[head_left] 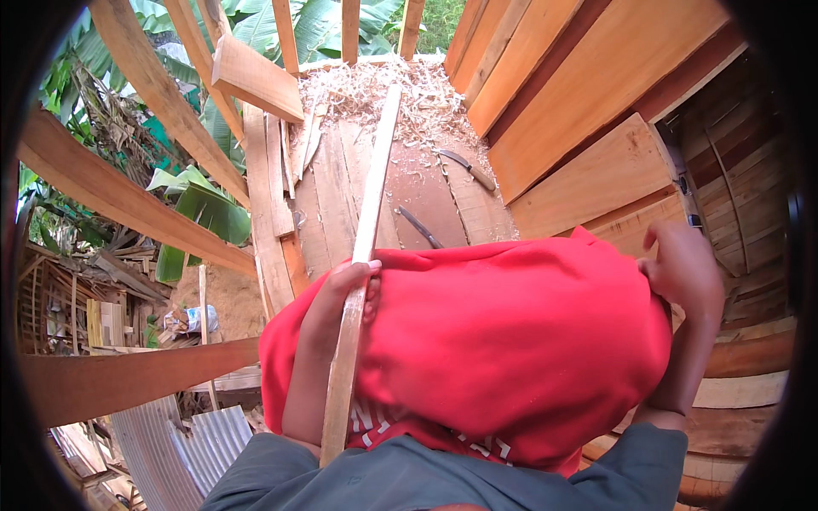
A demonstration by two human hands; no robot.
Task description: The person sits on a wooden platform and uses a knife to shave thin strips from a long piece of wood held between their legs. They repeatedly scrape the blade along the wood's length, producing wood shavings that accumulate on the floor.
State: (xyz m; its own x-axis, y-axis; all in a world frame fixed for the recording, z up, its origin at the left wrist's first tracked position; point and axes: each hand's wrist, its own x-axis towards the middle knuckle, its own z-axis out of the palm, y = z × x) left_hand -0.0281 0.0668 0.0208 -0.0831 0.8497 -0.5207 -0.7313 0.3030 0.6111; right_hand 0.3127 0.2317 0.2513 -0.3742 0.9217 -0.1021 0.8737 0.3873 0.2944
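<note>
Gripping the long wooden slat [365,230] at frame centre, my left hand [345,294] clenched round it | right hand [682,272], centre right, pinching the red shirt [511,341] | knife [467,169] upper centre on plank bench [332,196] | best kept steady along its length.

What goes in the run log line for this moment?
left hand: grips wooden strip | right hand: raised, pulling red shirt | knife: on plank bench
</note>
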